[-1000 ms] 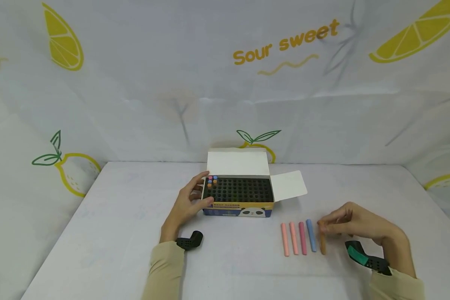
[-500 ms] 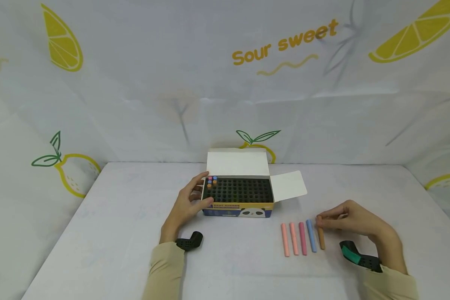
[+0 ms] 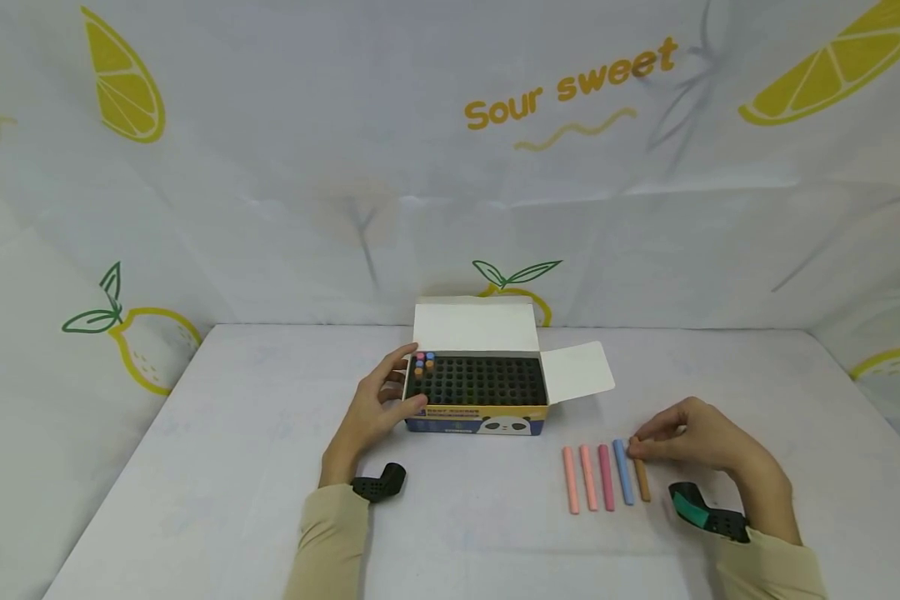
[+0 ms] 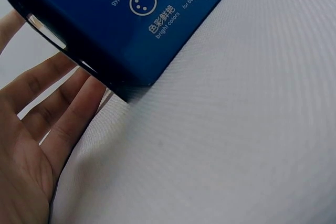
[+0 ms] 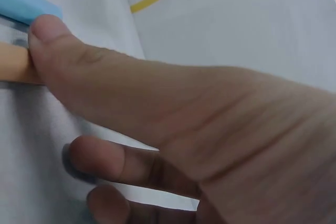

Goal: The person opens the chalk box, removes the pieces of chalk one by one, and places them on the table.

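Chalk (image 3: pixel 642 482), orange-brown, is pinched by the right hand (image 3: pixel 697 437) beside a blue stick (image 3: pixel 623 473) while the left hand (image 3: pixel 375 410) grips the box (image 3: pixel 450 422).

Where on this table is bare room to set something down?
Bare table lies left of the left hand, and between the left sleeve and the chalk sticks, in front of the box. Crowded: among the sticks; the right hand pinches the orange stick.

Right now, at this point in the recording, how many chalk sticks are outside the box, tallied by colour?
Light pink chalk sticks: 2
Dark pink chalk stick: 1
Blue chalk stick: 1
Orange-brown chalk stick: 1
Total: 5
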A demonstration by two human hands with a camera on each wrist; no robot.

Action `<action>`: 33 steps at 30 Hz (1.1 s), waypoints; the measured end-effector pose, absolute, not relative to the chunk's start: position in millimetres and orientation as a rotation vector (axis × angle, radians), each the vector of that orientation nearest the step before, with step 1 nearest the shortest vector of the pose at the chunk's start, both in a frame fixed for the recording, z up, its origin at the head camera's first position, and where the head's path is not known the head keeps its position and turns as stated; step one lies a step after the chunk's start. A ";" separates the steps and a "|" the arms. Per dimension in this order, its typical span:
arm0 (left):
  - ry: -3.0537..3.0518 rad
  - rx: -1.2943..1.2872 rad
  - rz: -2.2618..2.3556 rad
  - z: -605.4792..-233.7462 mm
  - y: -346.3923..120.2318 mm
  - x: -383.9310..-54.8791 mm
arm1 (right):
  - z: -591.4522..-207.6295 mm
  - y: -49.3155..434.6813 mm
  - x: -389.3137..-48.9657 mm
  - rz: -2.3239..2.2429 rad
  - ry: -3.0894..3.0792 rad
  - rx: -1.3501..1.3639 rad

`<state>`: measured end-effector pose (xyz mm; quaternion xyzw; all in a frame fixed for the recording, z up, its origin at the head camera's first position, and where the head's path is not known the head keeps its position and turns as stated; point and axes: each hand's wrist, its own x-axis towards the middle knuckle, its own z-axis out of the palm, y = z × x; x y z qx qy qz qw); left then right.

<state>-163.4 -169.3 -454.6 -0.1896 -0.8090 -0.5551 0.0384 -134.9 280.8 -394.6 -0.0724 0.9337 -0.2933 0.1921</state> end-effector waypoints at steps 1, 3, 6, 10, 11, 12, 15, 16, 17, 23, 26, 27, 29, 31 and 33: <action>-2.481 -0.579 -1.706 -454.4 -169.3 -163.1 | -394.1 280.3 -134.9 -0.821 2.623 -0.198; -2.481 -0.576 -1.707 -454.1 -169.4 -162.6 | -392.9 279.2 -134.7 -0.817 2.624 -0.192; -2.482 -0.571 -1.708 -454.1 -169.5 -162.1 | -390.5 278.3 -134.3 -0.802 2.632 -0.184; -2.484 -0.568 -1.706 -454.5 -169.3 -162.3 | -387.3 277.0 -133.8 -0.783 2.662 -0.185; -2.485 -0.567 -1.705 -454.6 -169.2 -162.4 | -386.8 276.5 -133.5 -0.779 2.673 -0.189; -2.486 -0.567 -1.705 -454.7 -169.2 -162.5 | -386.5 275.8 -133.1 -0.780 2.685 -0.197; -2.488 -0.567 -1.707 -454.8 -169.1 -162.7 | -385.9 273.5 -131.8 -0.805 2.723 -0.246; -2.488 -0.568 -1.707 -454.9 -169.1 -162.7 | -385.9 272.7 -131.5 -0.813 2.736 -0.258; -2.488 -0.568 -1.707 -454.9 -169.1 -162.8 | -385.6 272.0 -131.2 -0.823 2.748 -0.273; -2.488 -0.574 -1.705 -454.4 -168.8 -163.2 | -382.1 269.2 -130.7 -0.892 2.828 -0.290; -2.491 -0.576 -1.697 -454.0 -168.7 -163.5 | -378.4 267.4 -130.0 -0.939 2.849 -0.256; -2.492 -0.575 -1.694 -453.9 -168.6 -163.5 | -376.9 266.7 -129.8 -0.959 2.851 -0.242; -2.493 -0.574 -1.689 -453.7 -168.6 -163.4 | -373.7 265.6 -128.8 -1.002 2.849 -0.247; -2.492 -0.575 -1.688 -453.7 -168.7 -163.3 | -370.8 264.3 -127.9 -1.047 2.847 -0.275; -2.491 -0.575 -1.690 -453.8 -168.8 -163.2 | -367.3 262.8 -126.8 -1.096 2.846 -0.316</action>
